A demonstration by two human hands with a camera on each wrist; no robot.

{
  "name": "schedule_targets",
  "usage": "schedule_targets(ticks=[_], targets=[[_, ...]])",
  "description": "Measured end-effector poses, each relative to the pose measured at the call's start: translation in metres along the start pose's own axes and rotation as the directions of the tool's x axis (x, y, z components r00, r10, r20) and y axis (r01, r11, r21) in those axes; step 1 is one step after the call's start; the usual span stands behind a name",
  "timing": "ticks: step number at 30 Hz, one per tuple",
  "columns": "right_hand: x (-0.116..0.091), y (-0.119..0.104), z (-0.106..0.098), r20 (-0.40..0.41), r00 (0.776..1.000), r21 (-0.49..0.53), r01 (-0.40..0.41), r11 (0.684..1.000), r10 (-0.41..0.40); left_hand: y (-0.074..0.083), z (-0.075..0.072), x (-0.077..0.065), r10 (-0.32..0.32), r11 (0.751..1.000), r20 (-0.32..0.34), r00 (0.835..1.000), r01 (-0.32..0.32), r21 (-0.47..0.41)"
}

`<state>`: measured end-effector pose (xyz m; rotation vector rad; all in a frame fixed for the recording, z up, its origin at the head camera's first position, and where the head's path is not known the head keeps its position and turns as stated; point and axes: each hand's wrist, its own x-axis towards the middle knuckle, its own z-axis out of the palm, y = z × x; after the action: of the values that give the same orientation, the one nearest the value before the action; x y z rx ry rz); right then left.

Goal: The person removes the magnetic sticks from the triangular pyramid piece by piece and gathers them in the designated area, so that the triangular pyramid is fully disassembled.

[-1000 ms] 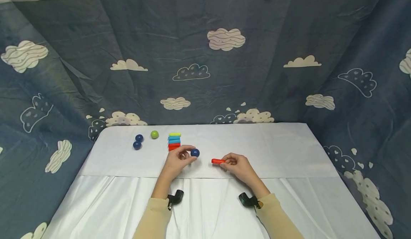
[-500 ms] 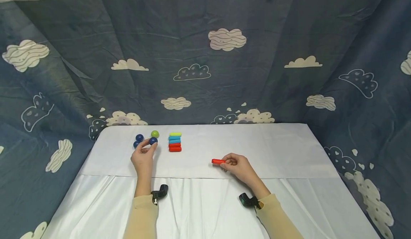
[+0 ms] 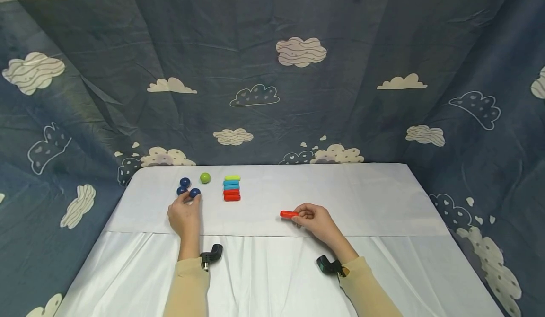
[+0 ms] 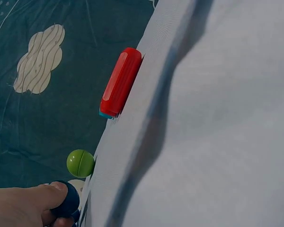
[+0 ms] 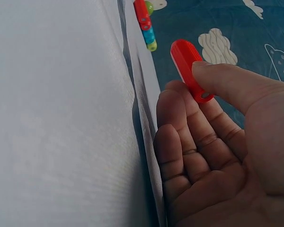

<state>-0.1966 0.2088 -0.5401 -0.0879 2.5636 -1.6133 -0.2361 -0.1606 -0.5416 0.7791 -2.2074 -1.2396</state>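
Note:
My left hand [image 3: 185,216] pinches a dark blue ball [image 3: 195,192] between thumb and fingers at the left of the table. Right beside it, partly behind the fingers, lies a second blue ball [image 3: 181,190], with a third blue ball [image 3: 185,182] just behind. A green ball [image 3: 205,178] sits farther back to the right. In the right wrist view, my right hand [image 5: 203,151] holds a red rounded stick [image 5: 189,68] between thumb and fingers, one end jutting out. The head view shows that hand right of the table's middle.
Several short sticks form a row near the back: red sticks [image 3: 232,197] in front, blue sticks [image 3: 232,184] behind them, a yellow-green stick [image 3: 232,178] last. A white cloth covers the table [image 3: 362,198]. Behind it hangs a dark cloud-patterned curtain [image 3: 340,118].
My left hand has carried the blue ball from the table's middle leftward, past the row of sticks, to the two other blue balls. My right hand has stayed put with the red stick.

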Motion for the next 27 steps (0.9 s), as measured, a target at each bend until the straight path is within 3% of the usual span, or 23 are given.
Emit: schedule_targets(ticks=[17, 24, 27], targets=[[-0.0006, -0.0013, 0.0013, 0.005, 1.000, -0.009, -0.015, 1.000, 0.015, -0.0013, -0.0024, 0.0008, 0.018, 0.999, -0.014, 1.000, -0.017, 0.050], [-0.0003, 0.0004, 0.0011, 0.007, 1.000, -0.009, -0.015, 1.000, 0.015, -0.0016, -0.0021, 0.0011, 0.011, 1.000, -0.016, 1.000, -0.011, 0.010], [-0.0005, 0.0001, 0.0009, 0.002, 1.000, -0.011, -0.014, 1.000, 0.014, 0.0016, -0.0036, 0.0005, 0.019, 1.000, -0.058, 0.998, -0.020, -0.024]])
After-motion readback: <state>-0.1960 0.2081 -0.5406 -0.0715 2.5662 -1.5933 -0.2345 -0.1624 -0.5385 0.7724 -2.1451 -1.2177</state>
